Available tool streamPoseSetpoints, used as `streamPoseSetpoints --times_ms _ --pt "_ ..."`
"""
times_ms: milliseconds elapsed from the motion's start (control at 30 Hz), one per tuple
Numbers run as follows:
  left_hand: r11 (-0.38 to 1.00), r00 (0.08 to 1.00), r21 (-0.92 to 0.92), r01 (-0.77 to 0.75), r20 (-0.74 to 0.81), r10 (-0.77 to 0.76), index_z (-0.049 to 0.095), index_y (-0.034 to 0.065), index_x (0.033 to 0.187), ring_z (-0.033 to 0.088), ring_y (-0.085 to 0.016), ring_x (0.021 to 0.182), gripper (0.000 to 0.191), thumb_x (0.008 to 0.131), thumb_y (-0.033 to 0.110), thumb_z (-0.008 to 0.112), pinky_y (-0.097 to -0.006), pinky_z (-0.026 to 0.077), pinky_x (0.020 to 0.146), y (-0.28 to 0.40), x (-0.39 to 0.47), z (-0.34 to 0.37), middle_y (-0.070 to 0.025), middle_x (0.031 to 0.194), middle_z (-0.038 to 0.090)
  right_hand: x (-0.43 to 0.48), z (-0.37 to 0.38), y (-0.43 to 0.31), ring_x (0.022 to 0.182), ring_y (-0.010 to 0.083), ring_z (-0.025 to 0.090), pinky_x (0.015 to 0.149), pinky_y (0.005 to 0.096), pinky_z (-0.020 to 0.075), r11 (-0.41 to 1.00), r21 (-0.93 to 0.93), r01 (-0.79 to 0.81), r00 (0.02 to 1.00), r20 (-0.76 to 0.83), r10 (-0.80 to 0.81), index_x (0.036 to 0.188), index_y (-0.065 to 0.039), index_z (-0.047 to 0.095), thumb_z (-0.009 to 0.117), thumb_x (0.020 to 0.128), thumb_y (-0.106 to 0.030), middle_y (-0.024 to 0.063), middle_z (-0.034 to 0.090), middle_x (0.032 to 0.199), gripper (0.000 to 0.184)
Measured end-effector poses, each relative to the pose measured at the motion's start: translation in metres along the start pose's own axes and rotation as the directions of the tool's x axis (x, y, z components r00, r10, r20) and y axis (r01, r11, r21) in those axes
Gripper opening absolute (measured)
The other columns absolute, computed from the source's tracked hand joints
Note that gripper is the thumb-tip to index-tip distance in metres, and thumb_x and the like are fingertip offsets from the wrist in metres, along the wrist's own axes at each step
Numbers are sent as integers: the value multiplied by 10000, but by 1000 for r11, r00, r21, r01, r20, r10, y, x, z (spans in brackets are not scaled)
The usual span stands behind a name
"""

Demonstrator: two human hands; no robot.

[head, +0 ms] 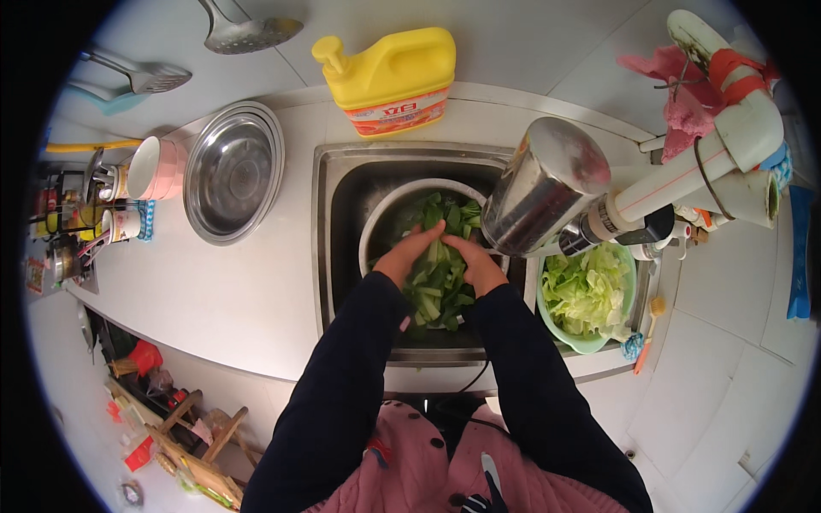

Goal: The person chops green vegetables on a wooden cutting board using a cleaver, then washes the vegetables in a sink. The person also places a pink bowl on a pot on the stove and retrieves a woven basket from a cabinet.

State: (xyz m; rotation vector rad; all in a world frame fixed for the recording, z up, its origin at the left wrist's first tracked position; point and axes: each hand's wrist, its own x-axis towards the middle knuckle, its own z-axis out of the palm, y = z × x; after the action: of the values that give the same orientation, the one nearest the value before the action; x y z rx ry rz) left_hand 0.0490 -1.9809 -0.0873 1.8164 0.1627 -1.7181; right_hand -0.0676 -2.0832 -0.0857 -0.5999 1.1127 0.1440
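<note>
Both hands are inside a round metal basin (374, 221) that sits in a stainless steel sink (325, 192). Dark green leafy vegetables with pale stems (434, 276) fill the space between them. My left hand (412, 252) presses on the greens from the left, fingers curved over them. From the other side my right hand (476, 261) closes in on the same leaves, its thumb close to the left fingertips. The greens partly hide the fingers of both hands. More leaves lie behind the hands, towards the far side of the basin.
A chrome tap unit (545, 186) with a white pipe (673, 183) overhangs the sink's right side. Cut lettuce (587, 288) fills a pale green plastic basket (587, 346) at right. A yellow detergent jug (391, 70) stands behind; nested metal bowls (237, 173) and pink bowls (154, 168) are left.
</note>
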Motion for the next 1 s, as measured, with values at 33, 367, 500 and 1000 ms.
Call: streamPoseSetpoints --times_ms 33,367,500,1000 --pt "998 997 -53 -42 61 46 5 111 1510 306 -293 1362 1011 817 546 599 -410 290 1072 3 -6 -2 -162 1522 229 3 0 3 1058 288 592 805 460 505 999 -50 11 1000 -10 -11 1400 -131 370 706 817 -184 122 563 1238 675" --pt "859 888 -356 -367 142 438 293 51 1436 515 -234 1134 688 831 189 589 -307 440 892 -9 -55 1 -133 1301 497 -70 5 13 1021 265 602 809 354 506 646 -545 535 810 115 -575 1224 -20 510 737 739 -114 132 598 1150 544" --pt "728 738 120 -674 132 662 423 50 1346 515 -279 1163 604 775 133 604 -339 433 925 -23 -72 -16 -161 1287 513 -106 1 26 1192 338 491 941 372 441 -108 -805 583 479 448 -755 1273 -51 504 735 708 -96 175 471 1339 612" --pt "975 990 -172 138 -3 -141 280 121 1445 529 -280 1166 732 872 447 598 -430 467 922 -31 -16 -19 -157 1379 454 -34 -8 27 1128 377 539 853 626 429 991 -59 -123 952 -290 101 1478 -93 83 710 823 -364 202 438 1357 947"
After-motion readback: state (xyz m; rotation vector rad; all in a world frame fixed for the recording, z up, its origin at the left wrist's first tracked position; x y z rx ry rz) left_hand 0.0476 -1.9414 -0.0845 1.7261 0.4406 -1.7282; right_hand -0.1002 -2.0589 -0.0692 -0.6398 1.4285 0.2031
